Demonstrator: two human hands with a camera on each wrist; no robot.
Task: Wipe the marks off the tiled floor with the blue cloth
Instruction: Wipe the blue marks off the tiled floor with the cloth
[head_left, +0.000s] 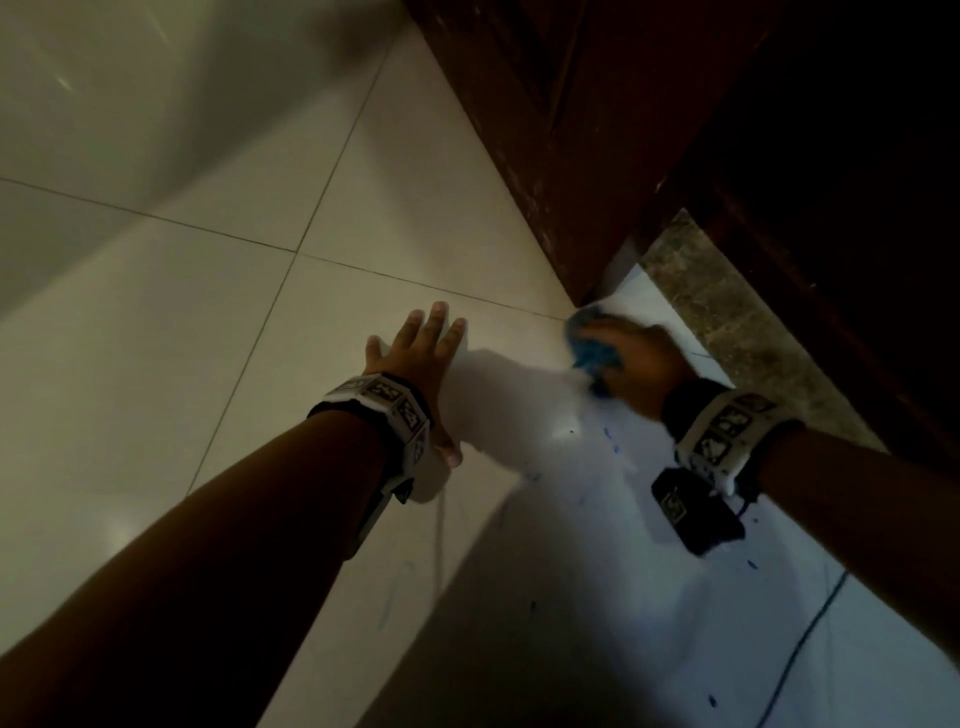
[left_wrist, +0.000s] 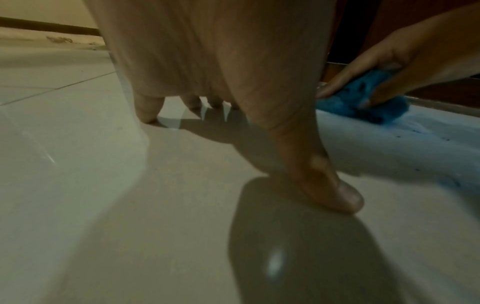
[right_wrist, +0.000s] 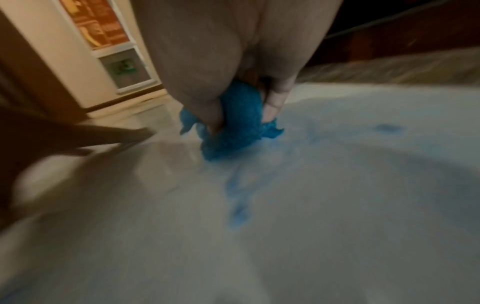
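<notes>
My right hand (head_left: 631, 358) grips a bunched blue cloth (head_left: 592, 343) and presses it on the pale tiled floor (head_left: 218, 322) at the foot of a dark wooden door. In the right wrist view the cloth (right_wrist: 233, 123) bulges between my thumb and fingers (right_wrist: 272, 102), and blue smears (right_wrist: 239, 207) streak the floor in front of it. Small blue marks (head_left: 613, 441) dot the tile near my right wrist. My left hand (head_left: 415, 364) lies flat on the floor to the left, fingers spread. The left wrist view shows its thumb (left_wrist: 335, 189) touching the tile and the cloth (left_wrist: 363, 98) beyond.
A dark wooden door (head_left: 597, 130) and frame stand at the upper right, with a speckled stone threshold (head_left: 737, 322) beside the cloth. A thin dark cable (head_left: 805, 634) runs over the floor at lower right. Grout lines cross the tiles at left.
</notes>
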